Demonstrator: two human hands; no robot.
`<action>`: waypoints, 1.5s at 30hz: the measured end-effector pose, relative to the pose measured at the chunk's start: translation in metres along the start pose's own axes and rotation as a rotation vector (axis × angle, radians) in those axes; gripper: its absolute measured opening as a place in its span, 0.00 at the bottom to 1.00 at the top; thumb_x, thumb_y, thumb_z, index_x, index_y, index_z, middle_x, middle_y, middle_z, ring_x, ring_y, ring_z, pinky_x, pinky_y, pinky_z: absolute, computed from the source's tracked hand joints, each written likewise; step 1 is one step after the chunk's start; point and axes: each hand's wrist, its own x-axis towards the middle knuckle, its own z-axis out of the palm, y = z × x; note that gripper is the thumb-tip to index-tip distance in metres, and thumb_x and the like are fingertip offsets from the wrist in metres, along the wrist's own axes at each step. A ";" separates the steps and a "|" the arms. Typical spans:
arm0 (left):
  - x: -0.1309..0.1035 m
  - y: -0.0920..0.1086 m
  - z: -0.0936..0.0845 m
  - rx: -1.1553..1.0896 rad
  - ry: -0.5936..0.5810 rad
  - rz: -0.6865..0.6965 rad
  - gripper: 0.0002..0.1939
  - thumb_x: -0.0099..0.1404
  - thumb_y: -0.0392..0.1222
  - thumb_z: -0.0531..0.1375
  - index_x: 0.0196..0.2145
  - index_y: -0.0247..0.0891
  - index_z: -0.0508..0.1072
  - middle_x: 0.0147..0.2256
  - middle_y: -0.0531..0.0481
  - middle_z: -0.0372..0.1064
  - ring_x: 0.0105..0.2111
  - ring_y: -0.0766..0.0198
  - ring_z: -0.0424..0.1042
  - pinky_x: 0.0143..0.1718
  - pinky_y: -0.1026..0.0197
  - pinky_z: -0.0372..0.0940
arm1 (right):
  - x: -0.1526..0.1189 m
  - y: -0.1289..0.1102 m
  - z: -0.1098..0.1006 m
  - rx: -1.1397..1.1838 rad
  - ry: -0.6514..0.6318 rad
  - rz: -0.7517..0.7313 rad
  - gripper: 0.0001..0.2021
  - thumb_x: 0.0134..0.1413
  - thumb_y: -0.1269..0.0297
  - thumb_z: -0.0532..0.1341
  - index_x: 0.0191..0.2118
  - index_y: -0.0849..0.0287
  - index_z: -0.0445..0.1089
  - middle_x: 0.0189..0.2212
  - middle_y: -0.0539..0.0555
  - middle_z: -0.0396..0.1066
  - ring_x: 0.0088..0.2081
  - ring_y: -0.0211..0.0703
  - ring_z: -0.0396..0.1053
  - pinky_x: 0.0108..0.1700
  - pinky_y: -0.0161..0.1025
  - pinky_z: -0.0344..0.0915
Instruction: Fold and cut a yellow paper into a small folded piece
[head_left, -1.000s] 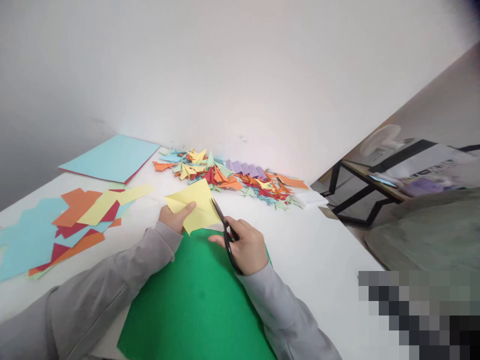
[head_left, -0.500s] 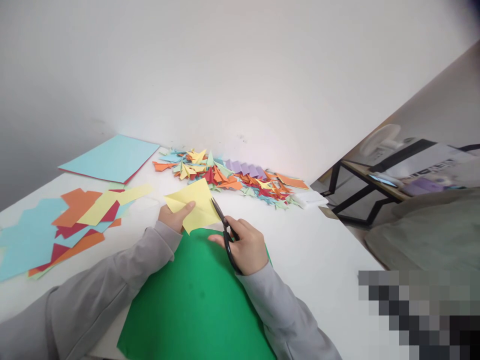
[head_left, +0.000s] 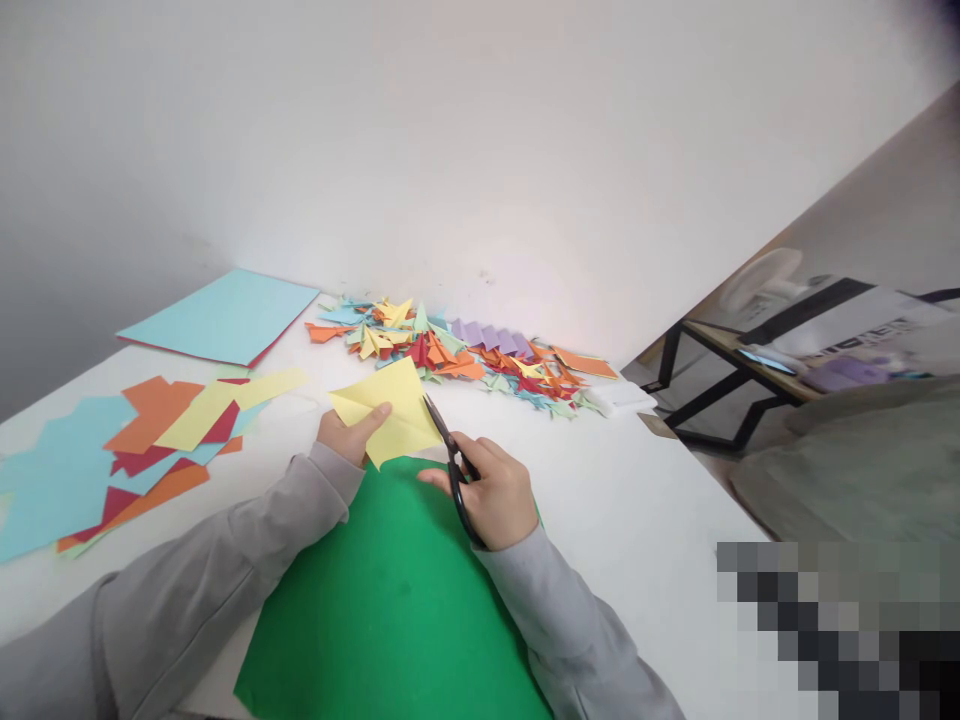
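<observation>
A creased sheet of yellow paper (head_left: 405, 410) is pinched at its left side by my left hand (head_left: 351, 430), the thumb lying on top. My right hand (head_left: 499, 490) holds black-handled scissors (head_left: 456, 470), with fingers at the handle loops. The scissor blades point up and to the left and lie at the right edge of the yellow paper. Below both hands a large green sheet (head_left: 397, 600) spreads down toward me.
Coloured paper pieces (head_left: 161, 415) lie at the left of the white table (head_left: 637, 560). Behind them is a light blue sheet (head_left: 225, 315). Folded paper shapes (head_left: 450, 350) are heaped along the wall. A black-framed table (head_left: 720, 345) stands at the right.
</observation>
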 end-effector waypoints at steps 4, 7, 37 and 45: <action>-0.002 0.002 0.001 0.017 0.008 -0.004 0.17 0.37 0.40 0.67 0.28 0.33 0.73 0.31 0.42 0.74 0.31 0.51 0.73 0.32 0.53 0.70 | 0.001 -0.001 0.000 0.003 0.006 -0.007 0.30 0.43 0.40 0.53 0.37 0.67 0.71 0.19 0.51 0.63 0.20 0.37 0.62 0.25 0.32 0.57; -0.002 0.002 0.001 0.021 -0.003 0.001 0.17 0.37 0.41 0.67 0.28 0.33 0.73 0.31 0.42 0.74 0.31 0.51 0.73 0.32 0.52 0.70 | 0.001 -0.001 0.000 0.001 0.005 -0.004 0.30 0.44 0.41 0.53 0.36 0.66 0.71 0.18 0.51 0.63 0.21 0.37 0.62 0.25 0.32 0.57; -0.009 0.005 0.004 0.005 -0.023 -0.040 0.17 0.37 0.41 0.67 0.28 0.32 0.73 0.29 0.41 0.74 0.28 0.53 0.74 0.30 0.54 0.70 | 0.001 -0.001 0.000 -0.005 -0.008 0.013 0.28 0.46 0.42 0.53 0.36 0.66 0.71 0.19 0.52 0.65 0.20 0.37 0.62 0.24 0.32 0.57; -0.011 0.006 0.005 0.005 -0.013 -0.047 0.17 0.37 0.41 0.67 0.28 0.33 0.73 0.31 0.41 0.74 0.29 0.52 0.73 0.30 0.54 0.70 | 0.001 -0.001 -0.001 -0.005 -0.018 0.019 0.25 0.47 0.44 0.54 0.35 0.64 0.71 0.18 0.51 0.64 0.21 0.37 0.62 0.24 0.32 0.57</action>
